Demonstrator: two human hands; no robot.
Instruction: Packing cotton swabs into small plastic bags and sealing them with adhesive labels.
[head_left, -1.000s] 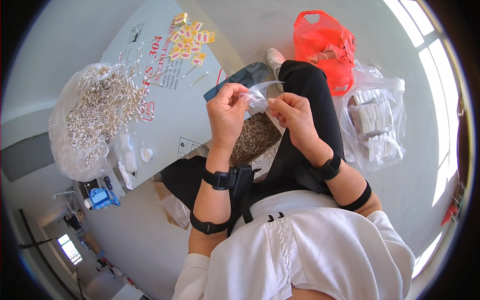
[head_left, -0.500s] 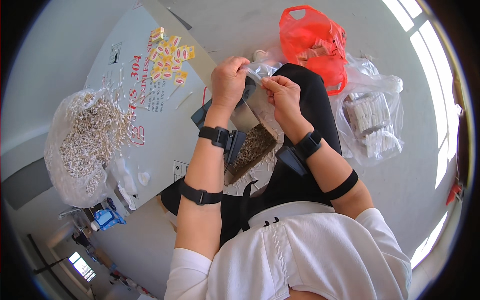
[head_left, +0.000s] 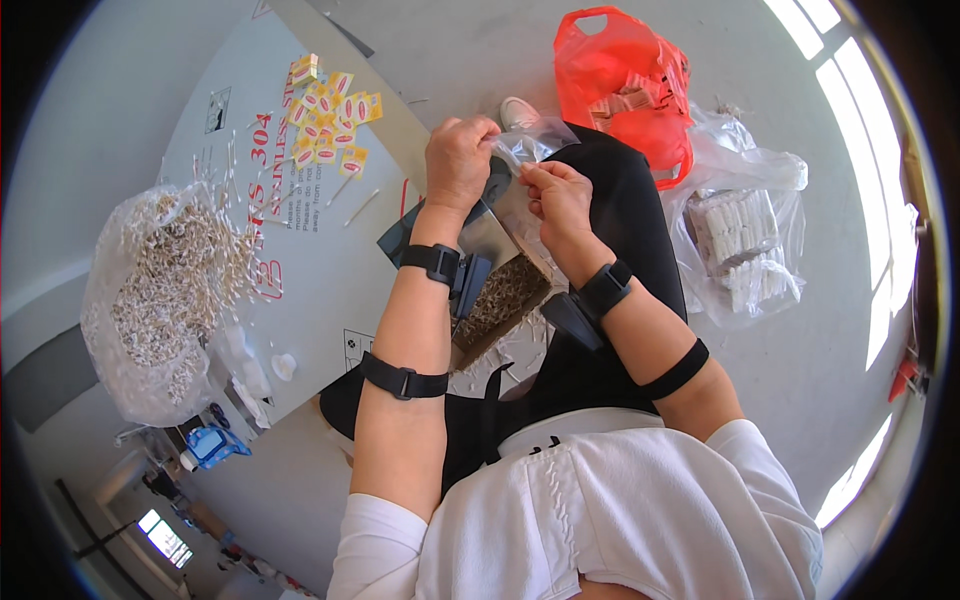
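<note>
Between my two hands, above my lap, a small clear plastic bag (head_left: 530, 142) is stretched at its edge. My left hand (head_left: 460, 162) is closed, pinching one side of it. My right hand (head_left: 560, 197) pinches the other side with thumb and fingertips. Below the hands stands an open cardboard box (head_left: 500, 338) with many cotton swabs (head_left: 500, 300) in it. The table to the left bears a cluster of small yellow and white cards (head_left: 325, 125) and a few loose swabs (head_left: 362, 207).
A large clear bag full of cotton swabs (head_left: 170, 290) lies at the table's left. On the floor to the right are a red plastic bag (head_left: 660, 140) and a clear bag of white packs (head_left: 740, 240). A blue packet (head_left: 215, 445) sits beyond the table's near edge.
The right hand has shifted slightly left and down, and the clear bag spreads out a little more between the hands. Both hands keep their hold. The view has turned slightly.
</note>
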